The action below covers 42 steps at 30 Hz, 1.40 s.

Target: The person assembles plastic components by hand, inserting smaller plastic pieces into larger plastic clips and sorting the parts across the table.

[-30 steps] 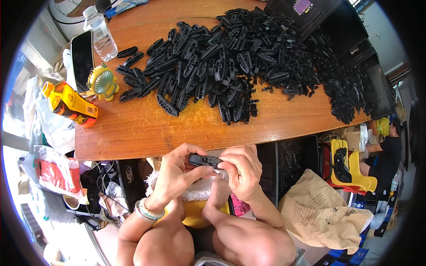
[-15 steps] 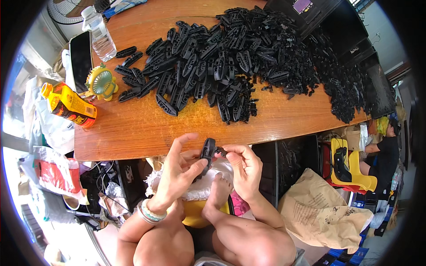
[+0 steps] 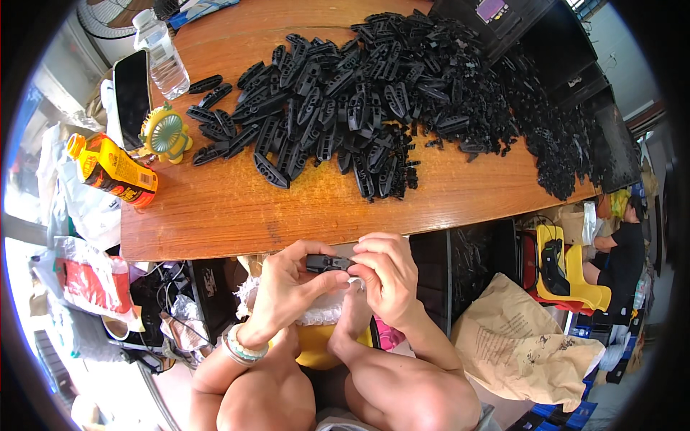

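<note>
Just off the table's near edge, my left hand grips a long black plastic part between thumb and fingers, lying nearly level. At the part's right end, the fingers of my right hand are closed in a pinch. Whatever small piece sits between those fingertips is mostly hidden. Beyond my hands, a large heap of similar black plastic parts covers the middle of the wooden table. Much smaller black pieces are piled toward the right side.
On the table's left stand a yellow-and-black bottle, a small yellow-green fan, a phone and a clear water bottle. A brown paper bag lies at right, near a yellow chair. Another person sits farther right.
The black part has turned from upright to nearly level between my hands. My right hand has come a little left, its fingers now at the part's end.
</note>
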Each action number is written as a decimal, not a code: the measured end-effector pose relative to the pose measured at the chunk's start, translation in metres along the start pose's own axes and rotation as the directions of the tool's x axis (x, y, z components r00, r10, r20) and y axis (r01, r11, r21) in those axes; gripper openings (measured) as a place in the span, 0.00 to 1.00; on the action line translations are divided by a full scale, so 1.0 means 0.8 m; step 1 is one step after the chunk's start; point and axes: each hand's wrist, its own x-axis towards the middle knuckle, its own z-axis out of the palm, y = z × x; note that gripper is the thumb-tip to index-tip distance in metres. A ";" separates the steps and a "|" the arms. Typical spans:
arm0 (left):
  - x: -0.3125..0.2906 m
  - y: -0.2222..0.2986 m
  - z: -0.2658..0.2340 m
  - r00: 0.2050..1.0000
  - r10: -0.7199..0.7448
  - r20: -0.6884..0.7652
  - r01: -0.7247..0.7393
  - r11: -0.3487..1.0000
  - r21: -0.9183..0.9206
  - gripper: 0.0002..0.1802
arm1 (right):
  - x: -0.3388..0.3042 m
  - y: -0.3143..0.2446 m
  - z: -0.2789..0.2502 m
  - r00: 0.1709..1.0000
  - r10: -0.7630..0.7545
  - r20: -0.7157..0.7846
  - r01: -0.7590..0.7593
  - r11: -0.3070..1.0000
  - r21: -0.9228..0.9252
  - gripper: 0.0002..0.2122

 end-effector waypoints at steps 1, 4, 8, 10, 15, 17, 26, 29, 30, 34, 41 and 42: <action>0.000 -0.004 -0.001 1.000 0.000 0.002 0.000 1.000 -0.002 0.14 | 0.000 0.000 -0.002 1.000 0.000 0.001 0.000 1.000 -0.002 0.09; -0.002 -0.008 -0.006 0.996 0.087 -0.015 -0.087 0.996 0.006 0.12 | 0.002 -0.003 -0.010 0.994 0.098 0.057 -0.104 0.988 0.116 0.10; 0.003 -0.019 -0.008 0.989 0.146 0.038 -0.150 0.981 0.123 0.12 | -0.015 -0.003 -0.003 0.878 0.388 0.281 -0.465 0.830 0.307 0.12; 0.006 -0.020 -0.009 0.991 0.131 0.038 -0.134 0.986 0.102 0.12 | -0.017 -0.006 -0.002 0.873 0.434 0.222 -0.480 0.844 0.239 0.12; 0.026 0.012 -0.034 0.948 0.318 -0.020 -0.259 0.805 0.534 0.14 | -0.028 0.020 -0.023 0.665 0.544 0.511 -0.713 0.667 0.216 0.12; 0.069 0.019 -0.054 0.686 0.724 0.070 -0.366 0.259 0.894 0.17 | -0.039 0.032 -0.033 0.577 0.585 0.570 -0.719 0.695 0.015 0.11; 0.103 0.008 -0.086 0.615 0.752 0.237 -0.312 -0.044 0.949 0.19 | 0.013 0.139 -0.028 0.873 0.355 -0.334 -0.428 0.886 -0.177 0.05; 0.089 0.007 -0.077 0.657 0.731 0.185 -0.391 0.120 0.912 0.15 | 0.040 0.165 -0.029 0.861 0.409 -0.302 -0.465 0.874 -0.142 0.04; 0.084 0.006 -0.075 0.658 0.730 0.187 -0.390 0.118 0.913 0.15 | 0.048 0.167 -0.030 0.860 0.445 -0.250 -0.492 0.853 -0.173 0.04; 0.066 0.007 -0.057 0.743 0.663 0.091 -0.457 0.404 0.792 0.17 | 0.047 0.180 -0.041 0.859 0.478 -0.184 -0.512 0.810 -0.286 0.05; 0.036 0.000 -0.040 0.988 0.116 -0.102 -0.109 0.991 0.072 0.14 | 0.035 0.131 -0.060 0.745 0.666 -0.034 -0.524 0.617 0.587 0.08; 0.034 -0.001 -0.037 0.993 0.104 -0.059 -0.105 0.994 -0.005 0.15 | 0.030 0.121 -0.062 0.747 0.664 -0.032 -0.525 0.618 0.586 0.08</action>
